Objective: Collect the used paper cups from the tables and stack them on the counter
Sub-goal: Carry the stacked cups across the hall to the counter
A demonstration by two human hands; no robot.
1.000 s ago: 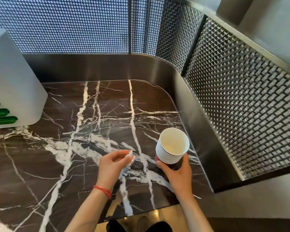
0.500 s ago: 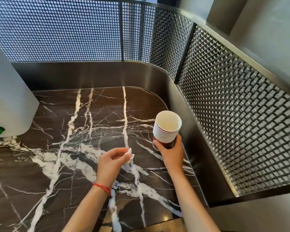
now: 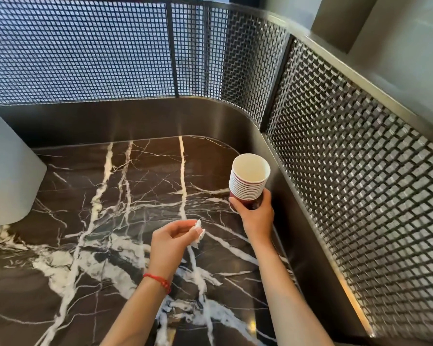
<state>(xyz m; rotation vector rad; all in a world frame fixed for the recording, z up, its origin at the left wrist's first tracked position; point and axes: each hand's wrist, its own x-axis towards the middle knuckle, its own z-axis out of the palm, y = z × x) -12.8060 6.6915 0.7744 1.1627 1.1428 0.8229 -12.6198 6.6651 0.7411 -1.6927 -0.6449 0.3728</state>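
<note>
My right hand (image 3: 256, 216) grips the bottom of a stack of paper cups (image 3: 248, 182), white-rimmed with dark red sides, held upright above the right part of the dark marble counter (image 3: 98, 221), near its steel side wall. The top cup looks empty inside. My left hand (image 3: 171, 242), with a red string on the wrist, hovers over the middle of the counter and pinches a small crumpled white paper scrap (image 3: 198, 233) between its fingertips.
A steel upstand with metal mesh panels (image 3: 348, 158) curves around the back and right of the counter. A white rounded appliance (image 3: 8, 176) stands at the left edge. A grey wall rises behind the mesh at top right.
My right hand has carried the cup stack forward and toward the right side wall. My left hand holds the paper scrap in much the same place. The view has shifted forward.
</note>
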